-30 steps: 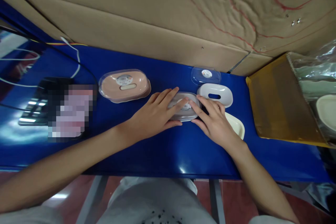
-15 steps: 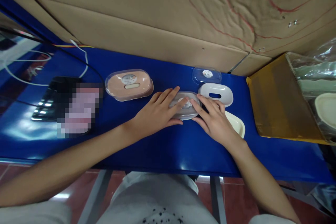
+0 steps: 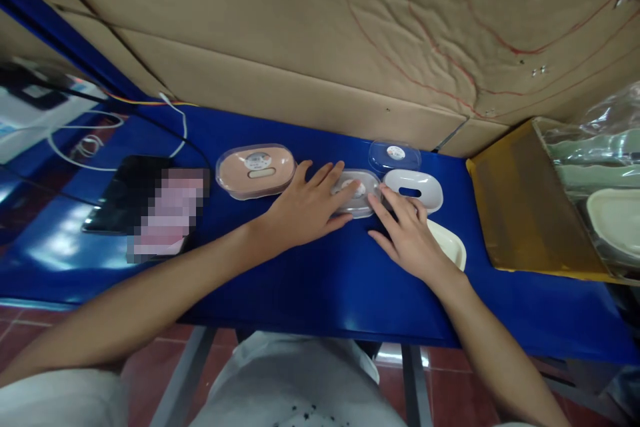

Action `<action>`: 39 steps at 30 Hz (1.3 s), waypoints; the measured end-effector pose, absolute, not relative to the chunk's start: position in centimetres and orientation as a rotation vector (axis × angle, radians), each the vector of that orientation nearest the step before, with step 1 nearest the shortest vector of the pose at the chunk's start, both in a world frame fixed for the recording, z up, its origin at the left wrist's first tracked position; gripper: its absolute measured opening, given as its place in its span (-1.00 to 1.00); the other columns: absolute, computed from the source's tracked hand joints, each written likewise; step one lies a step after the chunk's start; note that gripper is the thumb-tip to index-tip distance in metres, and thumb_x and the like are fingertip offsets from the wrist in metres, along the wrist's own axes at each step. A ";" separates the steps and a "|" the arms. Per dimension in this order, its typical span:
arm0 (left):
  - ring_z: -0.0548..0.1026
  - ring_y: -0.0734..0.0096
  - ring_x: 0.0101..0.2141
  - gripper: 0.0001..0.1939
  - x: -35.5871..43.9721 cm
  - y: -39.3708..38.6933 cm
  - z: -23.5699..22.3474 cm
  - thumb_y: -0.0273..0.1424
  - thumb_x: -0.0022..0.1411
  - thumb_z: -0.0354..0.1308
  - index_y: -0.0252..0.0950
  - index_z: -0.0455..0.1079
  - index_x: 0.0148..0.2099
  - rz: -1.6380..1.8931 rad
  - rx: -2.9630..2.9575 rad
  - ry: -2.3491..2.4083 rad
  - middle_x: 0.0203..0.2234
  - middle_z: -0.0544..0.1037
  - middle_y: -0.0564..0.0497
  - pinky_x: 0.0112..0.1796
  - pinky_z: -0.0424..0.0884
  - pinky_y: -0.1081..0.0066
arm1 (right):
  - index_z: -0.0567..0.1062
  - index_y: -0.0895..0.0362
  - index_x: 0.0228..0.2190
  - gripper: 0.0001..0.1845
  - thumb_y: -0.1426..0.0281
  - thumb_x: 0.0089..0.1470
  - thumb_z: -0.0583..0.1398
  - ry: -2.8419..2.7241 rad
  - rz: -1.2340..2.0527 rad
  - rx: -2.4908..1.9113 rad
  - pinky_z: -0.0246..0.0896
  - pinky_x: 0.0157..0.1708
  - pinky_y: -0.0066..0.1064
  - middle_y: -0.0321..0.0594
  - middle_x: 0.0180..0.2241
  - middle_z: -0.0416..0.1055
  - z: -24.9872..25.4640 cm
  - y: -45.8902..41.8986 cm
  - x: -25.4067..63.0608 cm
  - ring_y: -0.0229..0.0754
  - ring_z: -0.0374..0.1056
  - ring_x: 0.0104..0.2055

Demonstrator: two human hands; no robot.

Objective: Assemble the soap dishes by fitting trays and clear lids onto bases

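A small oval soap dish under a clear lid (image 3: 369, 203) with a round sticker lies in the middle of the blue table. My left hand (image 3: 313, 207) is open, fingers spread, with fingertips on the left part of this lid. Also open, my right hand (image 3: 407, 230) has its index fingertip at the lid's right edge and its thumb off to the front. Just beyond the right fingers sits a white slotted tray (image 3: 431, 188). A cream dish (image 3: 450, 243) is partly hidden by the right hand. Behind lies a loose clear lid (image 3: 377, 155) with a sticker.
A peach soap dish (image 3: 233, 170) with a clear lid stands left of my left hand. Farther left are a black device (image 3: 125, 177), a blurred-out phone-like item (image 3: 173, 213) and cables. A cardboard box (image 3: 530, 213) holding wrapped dishes is at right; a cardboard wall (image 3: 280, 87) rises behind.
The view has shifted a little. The lidded dish in the middle has slid slightly away from me, toward the back, with both hands still at it. My right thumb has come off its edge.
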State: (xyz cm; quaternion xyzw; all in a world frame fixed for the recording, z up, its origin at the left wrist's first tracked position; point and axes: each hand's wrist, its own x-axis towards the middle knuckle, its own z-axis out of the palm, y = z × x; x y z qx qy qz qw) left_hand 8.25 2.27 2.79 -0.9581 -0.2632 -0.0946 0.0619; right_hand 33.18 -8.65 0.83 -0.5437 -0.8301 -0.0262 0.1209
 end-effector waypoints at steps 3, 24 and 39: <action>0.44 -0.40 0.34 -0.43 9.1 4.4 3.1 -0.20 0.57 0.12 -0.36 0.35 0.47 -0.258 -2.859 -0.875 0.43 0.30 -0.59 0.26 0.30 -0.37 | -0.13 -0.01 0.59 -0.19 0.27 0.52 0.11 -2.386 -0.109 -1.617 0.07 0.40 0.17 0.17 0.54 0.13 1.1 -8.7 33.6 0.19 0.17 0.53; 0.42 -0.24 0.36 -0.44 7.2 -1.7 1.2 -0.20 0.62 0.09 -0.27 0.29 0.52 -0.478 -2.987 -0.696 0.44 0.36 -0.38 0.33 0.26 -0.37 | 0.22 0.05 0.48 -0.29 -0.02 0.50 0.02 -2.020 0.000 -2.025 0.31 0.27 0.23 0.17 0.54 0.13 2.5 -8.2 38.4 0.29 0.25 0.48; 0.35 -0.10 0.41 -0.42 15.0 -4.3 0.0 -0.06 0.55 0.21 -0.18 0.35 0.46 -0.468 -3.173 -0.101 0.43 0.38 -0.30 0.34 0.29 -0.24 | 0.17 0.02 0.50 -0.20 -0.11 0.45 0.05 -1.930 0.035 -2.079 0.21 0.33 0.41 0.19 0.56 0.06 1.4 -7.5 41.1 0.34 0.09 0.56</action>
